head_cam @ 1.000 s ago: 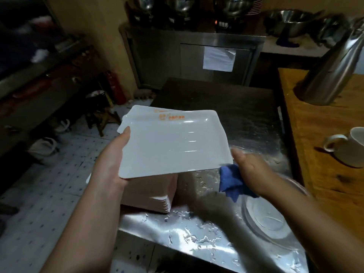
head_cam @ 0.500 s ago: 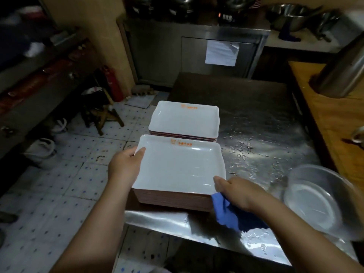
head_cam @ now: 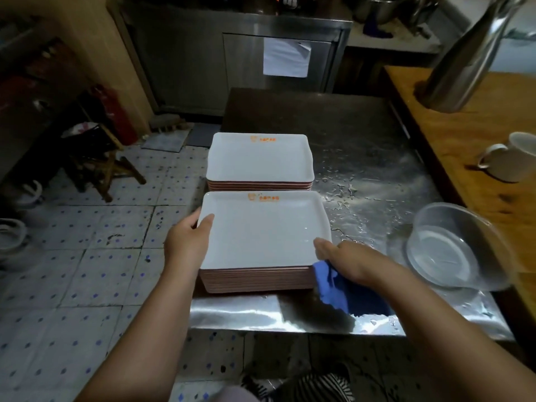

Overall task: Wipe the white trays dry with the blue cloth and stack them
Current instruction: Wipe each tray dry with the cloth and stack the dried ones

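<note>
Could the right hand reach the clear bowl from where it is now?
Probably yes. The right hand, holding the blue cloth at the near tray stack's corner, has only bare wet steel table between it and the clear bowl.

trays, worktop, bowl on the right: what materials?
Top tray: looks like glossy melamine or plastic, white face over brownish rims in the stack; ceramic not excluded. Worktop: stainless steel, brushed and reflective, wet. Bowl: clear plastic or glass; see-through, cannot tell which.
</note>
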